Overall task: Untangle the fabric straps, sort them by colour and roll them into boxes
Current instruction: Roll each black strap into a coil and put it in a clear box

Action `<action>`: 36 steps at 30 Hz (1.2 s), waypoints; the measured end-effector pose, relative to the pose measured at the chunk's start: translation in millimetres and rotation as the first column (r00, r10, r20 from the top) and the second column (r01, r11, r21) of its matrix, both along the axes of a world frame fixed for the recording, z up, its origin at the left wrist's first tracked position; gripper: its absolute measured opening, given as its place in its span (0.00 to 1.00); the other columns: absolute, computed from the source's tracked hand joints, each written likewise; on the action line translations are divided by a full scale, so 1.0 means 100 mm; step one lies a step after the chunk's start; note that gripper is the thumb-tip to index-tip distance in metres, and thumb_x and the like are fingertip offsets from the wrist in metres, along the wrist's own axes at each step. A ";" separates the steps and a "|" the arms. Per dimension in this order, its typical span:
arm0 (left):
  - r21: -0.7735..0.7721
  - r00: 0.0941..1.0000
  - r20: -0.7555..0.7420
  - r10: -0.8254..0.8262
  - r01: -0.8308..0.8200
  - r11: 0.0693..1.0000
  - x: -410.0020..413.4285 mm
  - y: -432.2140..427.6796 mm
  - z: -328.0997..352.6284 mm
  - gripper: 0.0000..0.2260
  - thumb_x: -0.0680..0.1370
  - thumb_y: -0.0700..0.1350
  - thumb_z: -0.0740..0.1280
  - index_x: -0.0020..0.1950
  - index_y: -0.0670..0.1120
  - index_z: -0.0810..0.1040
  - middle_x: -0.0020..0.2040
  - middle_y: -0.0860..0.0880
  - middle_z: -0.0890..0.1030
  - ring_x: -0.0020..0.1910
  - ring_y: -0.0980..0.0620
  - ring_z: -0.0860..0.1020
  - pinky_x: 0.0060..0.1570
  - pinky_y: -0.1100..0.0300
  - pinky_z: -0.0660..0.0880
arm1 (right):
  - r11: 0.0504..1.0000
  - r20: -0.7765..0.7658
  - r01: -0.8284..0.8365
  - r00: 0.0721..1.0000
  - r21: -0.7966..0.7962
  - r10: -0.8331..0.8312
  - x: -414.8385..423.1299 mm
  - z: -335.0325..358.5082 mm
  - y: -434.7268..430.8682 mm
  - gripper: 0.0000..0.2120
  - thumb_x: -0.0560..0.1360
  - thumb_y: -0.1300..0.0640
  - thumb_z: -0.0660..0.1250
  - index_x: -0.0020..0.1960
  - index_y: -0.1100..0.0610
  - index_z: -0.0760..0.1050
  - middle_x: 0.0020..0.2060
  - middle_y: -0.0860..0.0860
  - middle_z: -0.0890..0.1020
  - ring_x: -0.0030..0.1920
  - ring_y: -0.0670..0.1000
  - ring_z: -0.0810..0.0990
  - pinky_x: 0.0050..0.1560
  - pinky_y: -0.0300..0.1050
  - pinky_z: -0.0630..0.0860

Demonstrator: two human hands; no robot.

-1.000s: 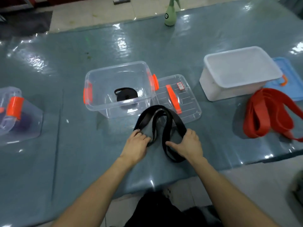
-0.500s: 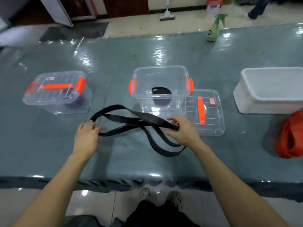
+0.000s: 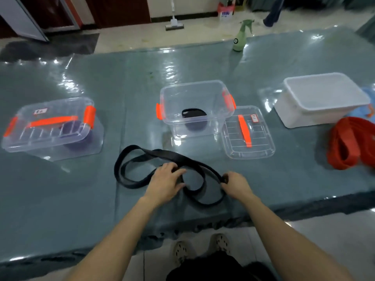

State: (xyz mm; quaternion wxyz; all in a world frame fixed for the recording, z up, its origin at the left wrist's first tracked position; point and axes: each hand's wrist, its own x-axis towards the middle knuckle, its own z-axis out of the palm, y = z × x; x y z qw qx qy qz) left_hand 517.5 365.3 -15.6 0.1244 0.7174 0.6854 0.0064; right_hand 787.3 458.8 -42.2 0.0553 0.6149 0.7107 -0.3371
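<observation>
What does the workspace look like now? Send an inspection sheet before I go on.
Surface: grey-green table under glossy clear sheeting.
Job's things: black strap looped loose on the table; open clear box holds a black roll, its lid flat at its right; closed clear box, left, holds a purple roll; white box open; red straps heaped far right.
Clutter: green spray bottle at the far edge.
Grippers: left hand grips the black strap where loops cross; right hand pinches it further right.
Cables: nothing seen.
Surroundings: tiled floor, a floor squeegee, someone's legs beyond the table.
</observation>
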 end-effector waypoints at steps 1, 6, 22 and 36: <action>-0.010 0.998 -0.041 -0.042 0.041 0.999 0.05 0.05 -0.07 0.25 0.80 0.64 0.71 0.76 0.59 0.77 0.70 0.49 0.73 0.70 0.45 0.72 0.72 0.48 0.69 | 1.000 -0.001 0.009 1.000 0.007 -0.009 0.03 -0.01 -0.03 0.10 0.79 0.55 0.72 0.58 0.58 0.84 0.54 0.55 0.86 0.56 0.60 0.83 0.52 0.48 0.77; 0.114 0.998 0.064 0.020 -0.027 0.993 0.04 0.17 -0.13 0.11 0.78 0.61 0.75 0.52 0.56 0.89 0.54 0.54 0.72 0.58 0.48 0.73 0.61 0.51 0.70 | 0.987 -0.168 0.155 0.975 0.039 -0.147 0.10 0.06 -0.03 0.07 0.79 0.55 0.71 0.56 0.55 0.82 0.51 0.51 0.87 0.54 0.55 0.84 0.54 0.47 0.78; 0.269 0.416 0.882 0.224 -0.832 0.486 -1.33 0.61 2.36 0.06 0.86 0.49 0.68 0.52 0.48 0.80 0.45 0.42 0.87 0.48 0.36 0.87 0.51 0.43 0.85 | 0.810 -0.364 -0.126 0.846 0.572 0.389 -0.66 3.05 1.45 0.22 0.72 0.35 0.80 0.60 0.45 0.83 0.52 0.44 0.86 0.47 0.40 0.81 0.47 0.40 0.76; 0.314 0.679 0.734 0.002 -0.342 0.886 -0.06 1.25 3.07 0.33 0.72 0.68 0.79 0.75 0.64 0.73 0.66 0.58 0.84 0.67 0.60 0.81 0.68 0.58 0.74 | 0.784 -0.634 -0.113 0.524 0.610 0.569 -0.82 4.64 1.39 0.09 0.77 0.62 0.75 0.57 0.56 0.84 0.48 0.60 0.87 0.38 0.50 0.85 0.43 0.47 0.83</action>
